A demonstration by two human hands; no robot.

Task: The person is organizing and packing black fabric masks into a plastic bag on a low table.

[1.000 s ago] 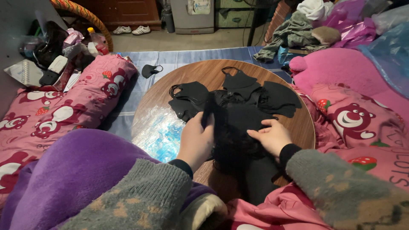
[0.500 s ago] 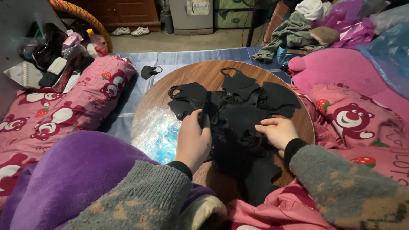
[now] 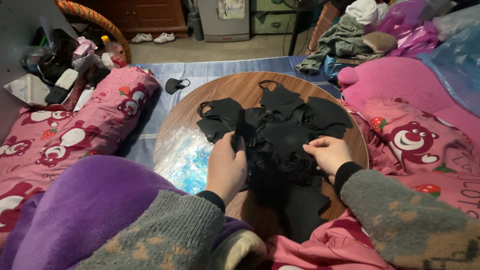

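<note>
A pile of black face masks (image 3: 280, 125) lies spread over a round wooden tabletop (image 3: 235, 90). My left hand (image 3: 226, 167) pinches one folded black mask (image 3: 239, 131) upright at the pile's left side. My right hand (image 3: 327, 152) rests on the pile's right part, its fingers closed on black mask fabric. A larger black piece (image 3: 300, 210) hangs from the pile toward my lap. One more black mask (image 3: 175, 85) lies apart on the blue striped sheet, left of the table.
Pink bear-print bedding (image 3: 60, 135) lies to the left and right (image 3: 415, 140). A purple blanket (image 3: 85, 205) covers my left side. Bottles and clutter (image 3: 75, 60) sit at the far left. Clothes (image 3: 345, 40) pile up at the back right, with white shoes (image 3: 152, 37) on the floor.
My left hand has lifted a folded mask up from the pile's left side. My right hand has shifted slightly right along the pile.
</note>
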